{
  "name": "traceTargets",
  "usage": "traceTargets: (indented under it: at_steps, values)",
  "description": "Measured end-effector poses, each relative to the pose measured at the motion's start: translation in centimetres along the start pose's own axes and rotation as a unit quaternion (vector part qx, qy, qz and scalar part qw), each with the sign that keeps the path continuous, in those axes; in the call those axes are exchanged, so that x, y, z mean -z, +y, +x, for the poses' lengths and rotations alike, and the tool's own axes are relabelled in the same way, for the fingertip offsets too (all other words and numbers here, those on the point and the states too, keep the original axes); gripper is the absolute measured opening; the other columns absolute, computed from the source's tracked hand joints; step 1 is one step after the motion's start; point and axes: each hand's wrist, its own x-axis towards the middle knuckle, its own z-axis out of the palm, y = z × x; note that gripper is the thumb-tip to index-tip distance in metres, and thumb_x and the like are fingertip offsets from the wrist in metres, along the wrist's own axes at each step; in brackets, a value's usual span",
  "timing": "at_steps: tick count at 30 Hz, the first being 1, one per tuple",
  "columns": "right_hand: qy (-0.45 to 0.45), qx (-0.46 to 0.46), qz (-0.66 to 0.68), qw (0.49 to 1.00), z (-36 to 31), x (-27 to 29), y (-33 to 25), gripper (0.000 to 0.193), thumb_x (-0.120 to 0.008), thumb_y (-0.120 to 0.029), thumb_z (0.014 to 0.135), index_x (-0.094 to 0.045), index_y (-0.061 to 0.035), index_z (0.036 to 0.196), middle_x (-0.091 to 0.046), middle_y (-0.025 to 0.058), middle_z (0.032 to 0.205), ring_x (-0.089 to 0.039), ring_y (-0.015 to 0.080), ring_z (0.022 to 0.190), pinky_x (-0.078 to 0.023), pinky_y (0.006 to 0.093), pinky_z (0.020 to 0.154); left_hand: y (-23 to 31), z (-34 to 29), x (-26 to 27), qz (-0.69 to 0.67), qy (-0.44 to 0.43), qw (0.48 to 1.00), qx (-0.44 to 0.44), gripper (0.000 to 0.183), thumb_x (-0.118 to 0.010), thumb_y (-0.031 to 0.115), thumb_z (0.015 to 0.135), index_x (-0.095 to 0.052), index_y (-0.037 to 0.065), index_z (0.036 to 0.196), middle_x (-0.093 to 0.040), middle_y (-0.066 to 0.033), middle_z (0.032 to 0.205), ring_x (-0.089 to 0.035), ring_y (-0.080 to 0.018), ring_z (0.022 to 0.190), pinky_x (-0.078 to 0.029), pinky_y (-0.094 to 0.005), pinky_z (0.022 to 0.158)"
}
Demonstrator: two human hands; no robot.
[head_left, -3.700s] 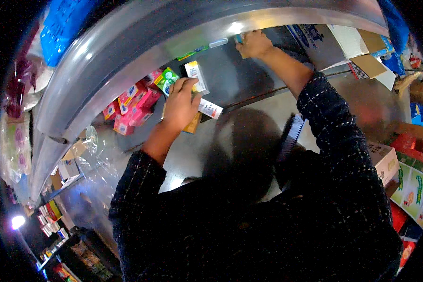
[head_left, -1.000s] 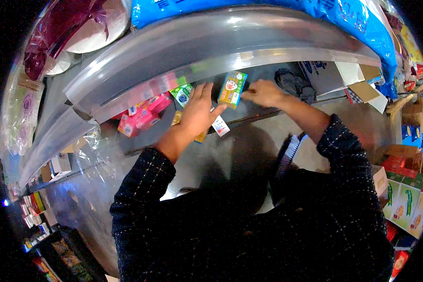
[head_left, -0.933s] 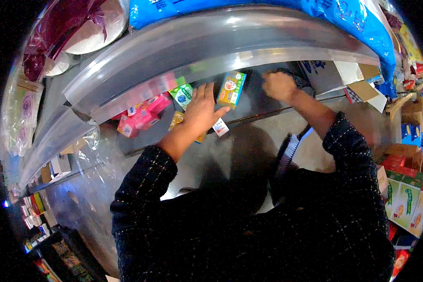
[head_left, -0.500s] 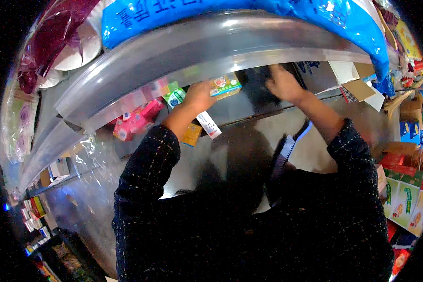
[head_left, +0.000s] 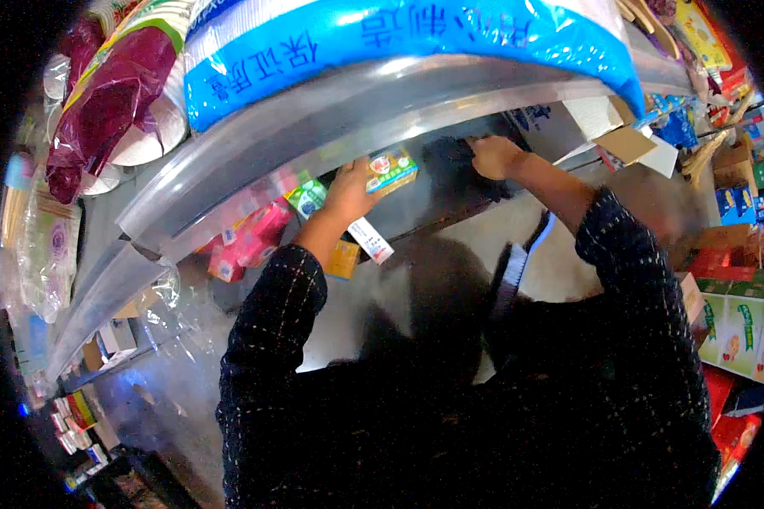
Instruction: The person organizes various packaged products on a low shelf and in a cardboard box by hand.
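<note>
My left hand (head_left: 350, 193) is closed around the left end of a small yellow, green and blue box (head_left: 391, 172) on the dark shelf (head_left: 437, 174). To its right my right hand (head_left: 494, 159) is low over the same shelf with its fingers curled. Something dark lies by those fingers, but I cannot make out what it is. Close to my left wrist are a green box (head_left: 307, 197), a white box (head_left: 371, 241) and an orange-brown box (head_left: 343, 260). Farther left lie pink packages (head_left: 250, 240), partly behind the clear plastic strip.
A curved clear plastic strip (head_left: 314, 127) runs above the shelf. Large blue-and-white bags (head_left: 416, 42) and a maroon bag (head_left: 115, 119) sit beyond it. Open cardboard cartons (head_left: 626, 146) stand at the right. A brush with white bristles (head_left: 512, 270) is below, near my body.
The view has tilted, showing more of the bags at the top. My right hand has drawn slightly left and nearer to me. My left hand stays at the small box.
</note>
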Motion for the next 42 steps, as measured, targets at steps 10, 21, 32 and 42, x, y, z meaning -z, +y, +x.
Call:
traceTargets:
  at_steps: [10,21,32,42]
  values:
    - [0.305,0.092,0.154,0.935,-6.5,5.1,-12.0,0.057,-0.058,-0.023,0.079,-0.042,-0.0049,0.13,-0.058,0.0212,0.098,-0.062,0.0353,0.08,-0.053,0.0428,0.065,6.3,0.2,4.1,-0.672,-0.155,0.689,0.223,0.036,-0.062,0.02,0.086,-0.052,0.006,0.117,-0.058,-0.0113,0.11,-0.059,-0.0223,0.1,-0.052,-0.0386,0.082]
    - [0.02,-0.033,0.9,0.434,-2.7,4.9,-2.9,0.026,-0.051,-0.024,0.086,-0.062,-0.0038,0.098,-0.066,0.0111,0.091,-0.064,0.0217,0.083,-0.052,0.0356,0.078,9.7,-4.5,6.7,-0.718,-0.266,0.641,0.054,0.051,-0.062,0.005,0.084,-0.04,0.001,0.13,-0.053,-0.009,0.122,-0.049,-0.0191,0.116,-0.038,-0.0332,0.099]
    - [0.006,0.037,0.925,0.379,-3.9,4.5,-11.5,0.037,-0.042,-0.033,0.095,-0.054,-0.0057,0.116,-0.06,0.0113,0.115,-0.06,0.0234,0.101,-0.048,0.0395,0.091,10.3,-4.1,8.2,-0.875,-0.152,0.45,0.09,0.037,-0.048,0.016,0.094,-0.04,0.004,0.129,-0.048,-0.0104,0.13,-0.043,-0.0295,0.124,-0.034,-0.0572,0.101]
    - [0.145,-0.126,0.776,0.601,-5.7,7.4,-13.9,0.035,-0.034,-0.023,0.096,-0.056,0.0018,0.107,-0.064,0.0192,0.096,-0.062,0.032,0.088,-0.048,0.0426,0.084,11.8,-4.0,7.3,-0.646,0.023,0.761,0.049,0.051,-0.062,0.011,0.086,-0.033,0.006,0.128,-0.05,-0.0065,0.117,-0.05,-0.017,0.11,-0.043,-0.0334,0.093]
